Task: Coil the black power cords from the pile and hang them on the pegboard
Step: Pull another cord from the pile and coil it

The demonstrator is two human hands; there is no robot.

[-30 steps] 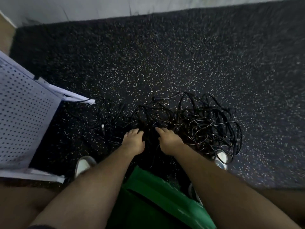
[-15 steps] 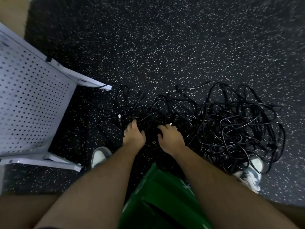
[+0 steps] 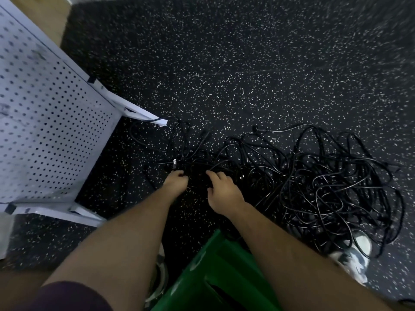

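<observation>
Fingers (image 3: 179, 174) of left hand (image 3: 176, 183) and right hand (image 3: 222, 192) curl among cords (image 3: 325, 187); grip unclear.

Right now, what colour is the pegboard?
The pegboard is white with dark holes, clearest in the head view.

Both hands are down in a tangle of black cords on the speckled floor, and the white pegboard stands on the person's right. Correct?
Not quite: the head view shows the white pegboard on the person's left, not right. The rest holds: the left hand and right hand are down in the tangle of black cords on the speckled floor.
</observation>
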